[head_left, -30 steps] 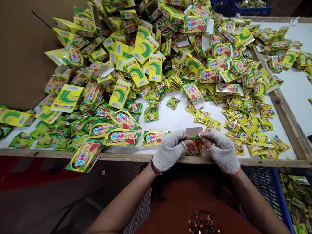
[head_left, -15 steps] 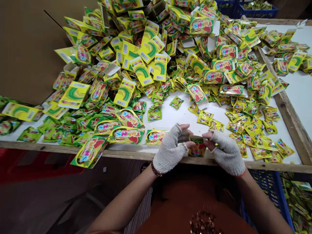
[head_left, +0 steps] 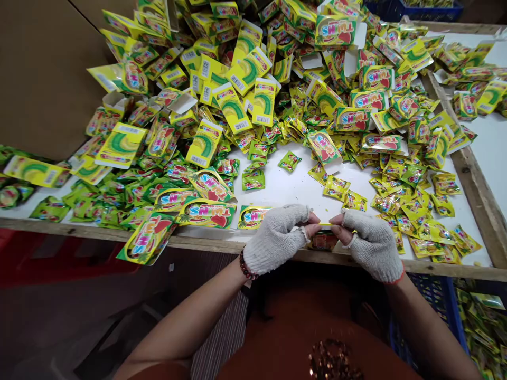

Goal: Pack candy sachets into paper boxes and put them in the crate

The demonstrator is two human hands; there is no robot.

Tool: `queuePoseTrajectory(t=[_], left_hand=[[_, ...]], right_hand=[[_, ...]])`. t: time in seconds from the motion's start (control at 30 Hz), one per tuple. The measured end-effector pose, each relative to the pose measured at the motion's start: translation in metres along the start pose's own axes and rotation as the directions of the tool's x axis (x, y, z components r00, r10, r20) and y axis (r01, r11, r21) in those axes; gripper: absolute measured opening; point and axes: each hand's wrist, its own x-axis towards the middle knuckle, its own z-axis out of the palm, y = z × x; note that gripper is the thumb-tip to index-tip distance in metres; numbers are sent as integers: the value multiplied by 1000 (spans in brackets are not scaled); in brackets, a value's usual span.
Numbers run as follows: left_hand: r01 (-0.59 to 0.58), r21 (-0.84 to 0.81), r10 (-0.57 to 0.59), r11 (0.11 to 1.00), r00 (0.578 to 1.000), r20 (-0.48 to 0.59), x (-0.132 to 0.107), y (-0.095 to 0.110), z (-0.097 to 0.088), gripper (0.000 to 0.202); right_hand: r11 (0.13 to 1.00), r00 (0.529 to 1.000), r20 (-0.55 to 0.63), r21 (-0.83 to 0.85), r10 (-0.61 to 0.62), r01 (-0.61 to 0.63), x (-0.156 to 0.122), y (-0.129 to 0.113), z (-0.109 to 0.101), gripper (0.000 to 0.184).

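Observation:
My left hand (head_left: 276,237) and my right hand (head_left: 370,241), both in white fingerless knit gloves, pinch a small yellow-green candy box (head_left: 322,238) between them at the table's near edge. Their fingertips press on the box's top from either side. Only part of the box shows between the gloves. Flat yellow "TWINS" box blanks (head_left: 206,214) lie just left of my left hand. Loose small candy packets (head_left: 420,221) are scattered to the right of my right hand.
A big heap of boxes and packets (head_left: 257,79) covers the white table (head_left: 293,187) behind a bare patch. A wooden rail (head_left: 471,184) borders the right side. A blue crate (head_left: 455,322) with packets stands low on the right. A brown board (head_left: 43,79) rises at left.
The white flap that stood up on the box one second ago is now folded down. Both hands have closed in over the box top. The view has shifted slightly.

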Motion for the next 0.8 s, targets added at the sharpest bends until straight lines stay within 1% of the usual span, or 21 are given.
queuePoseTrajectory(t=[0.07,0.13,0.2,0.27,0.33,0.37,0.4,0.43,0.47,0.5,0.57,0.6,0.63,0.7,0.73,0.77,0.8], left_hand=[[-37,-31,38,999,999,32,0,-2,-1,10],[-111,-69,114,991,993,40,-1,-4,-2,13],[-205,-69,208,976,977,35,-3,-8,-2,14],[-332,-12,332,943,942,49,-6,-12,-3,13],[-461,93,454,883,887,86,-9,-16,-3,19],[-504,161,493,849,864,107,-11,-18,-3,23],[-526,227,508,819,850,138,-11,-20,-4,25],[-530,282,503,800,848,167,-12,-20,-4,26],[-524,311,490,793,852,185,-12,-21,-5,26],[-515,306,475,801,857,199,-11,-20,-5,27],[-473,217,436,854,878,198,-11,-17,-6,27],[-431,162,402,888,897,185,-11,-15,-6,27],[-365,120,344,923,924,167,-11,-13,-6,26],[-186,85,175,979,977,118,-12,-9,-3,26],[-96,78,89,992,993,82,-13,-7,-1,27],[-20,67,17,998,999,44,-14,-7,2,29],[30,50,-31,998,999,12,-15,-7,4,28]], right_hand=[[999,1000,28,39,-9,8,2,1,-2,10],[997,997,71,69,-39,34,3,4,-6,12],[990,987,117,92,-114,103,3,8,-11,17],[970,960,151,95,-234,222,1,12,-14,25],[941,929,155,50,-337,333,-3,15,-15,35],[929,918,152,8,-366,369,-5,16,-15,39],[920,913,151,-41,-379,389,-7,17,-14,42],[914,912,157,-89,-379,396,-9,17,-13,44],[912,914,165,-124,-370,392,-11,17,-11,45],[916,921,169,-144,-350,374,-12,17,-9,45],[944,948,157,-139,-276,298,-15,16,-5,39],[961,963,140,-122,-229,246,-16,16,-3,35],[975,977,111,-106,-182,194,-17,17,0,32],[992,995,30,-80,-97,99,-21,17,5,27],[996,998,-15,-64,-57,56,-22,18,7,27],[999,998,-56,-44,-19,16,-24,18,9,28],[1000,996,-88,-23,18,-20,-26,19,11,30]])
